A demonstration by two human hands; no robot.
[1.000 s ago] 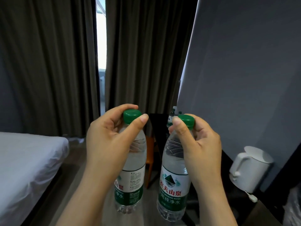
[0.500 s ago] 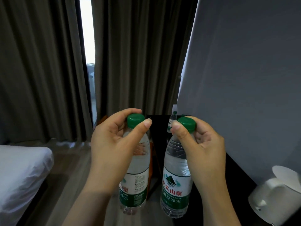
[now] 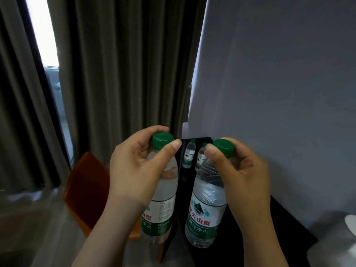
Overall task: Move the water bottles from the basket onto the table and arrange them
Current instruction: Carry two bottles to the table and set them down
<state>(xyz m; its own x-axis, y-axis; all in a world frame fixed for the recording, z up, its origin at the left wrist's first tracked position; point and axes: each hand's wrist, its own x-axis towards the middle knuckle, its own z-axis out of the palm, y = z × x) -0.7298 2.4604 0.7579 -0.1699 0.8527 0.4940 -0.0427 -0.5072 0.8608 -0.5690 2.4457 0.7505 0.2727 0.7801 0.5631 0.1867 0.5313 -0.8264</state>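
Observation:
I carry two clear water bottles with green caps and green-and-white labels, both hanging upright in the air. My left hand (image 3: 134, 170) pinches the neck of the left bottle (image 3: 163, 209) just under its cap. My right hand (image 3: 242, 174) pinches the neck of the right bottle (image 3: 206, 214) the same way. The right bottle hangs over the near end of the black table (image 3: 250, 234); the left one is beside the table's left edge. Two more bottles (image 3: 189, 155) stand upright at the table's far end by the wall. No basket is in view.
An orange chair (image 3: 86, 189) stands left of the table, below the left bottle. A white kettle (image 3: 335, 243) sits blurred at the lower right on the table. Grey curtains (image 3: 115, 74) hang behind, and a pale wall (image 3: 279, 93) runs along the table's right side.
The view has swung right and down: the bed has left the frame, the orange chair and the two standing bottles have come into view. Both hands keep their bottles and are closer to the table.

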